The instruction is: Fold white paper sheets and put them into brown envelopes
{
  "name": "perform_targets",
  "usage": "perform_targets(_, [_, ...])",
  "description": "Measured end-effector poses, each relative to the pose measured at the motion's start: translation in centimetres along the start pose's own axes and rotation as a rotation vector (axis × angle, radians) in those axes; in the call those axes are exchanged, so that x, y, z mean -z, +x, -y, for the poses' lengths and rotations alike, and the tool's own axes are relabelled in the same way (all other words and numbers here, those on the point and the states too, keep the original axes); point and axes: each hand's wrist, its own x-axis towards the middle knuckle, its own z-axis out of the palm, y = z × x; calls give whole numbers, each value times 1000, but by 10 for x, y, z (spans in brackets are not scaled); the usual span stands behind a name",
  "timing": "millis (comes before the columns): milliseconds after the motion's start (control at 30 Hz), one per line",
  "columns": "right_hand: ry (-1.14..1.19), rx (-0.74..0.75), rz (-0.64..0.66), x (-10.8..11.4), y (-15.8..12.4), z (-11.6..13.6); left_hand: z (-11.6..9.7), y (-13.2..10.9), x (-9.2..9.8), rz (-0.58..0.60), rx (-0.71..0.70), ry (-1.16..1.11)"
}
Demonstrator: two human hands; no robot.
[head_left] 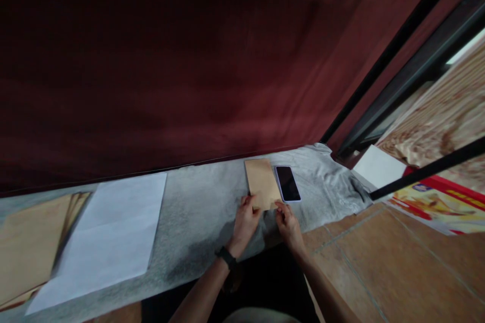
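A small rectangle of brown paper [263, 180] lies on the grey cloth, long side pointing away from me; whether it is a folded sheet or an envelope I cannot tell. My left hand [246, 221], with a dark band on the wrist, pinches its near left corner between thumb and fingers. At the near right corner, my right hand [289, 224] has its fingertips closed on the paper's edge. Just right of the paper lies a phone [288, 183] with a dark screen and a pale rim.
Large white sheets [121, 227] lie on the grey cloth [200, 212] to the left, beside a stack of brown paper [34, 242]. A dark red curtain [227, 86] hangs behind. Black metal bars [394, 55], a colourful box [443, 202] and a tiled floor [397, 262] are at right.
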Motion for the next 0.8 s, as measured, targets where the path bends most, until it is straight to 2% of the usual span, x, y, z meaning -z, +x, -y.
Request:
perform_targets(133, [12, 4, 11, -1, -2, -1, -3, -5, 0, 59, -70, 103])
perform_targets(467, [-13, -8, 31, -1, 0, 1, -29, -12, 8, 148, -76, 575])
perform_targets(633, [-85, 45, 46, 2, -4, 8, -29, -18, 10, 225, -253, 885])
perform_targets(800, [-246, 174, 82, 11, 3, 15, -29, -17, 17, 291, -381, 920])
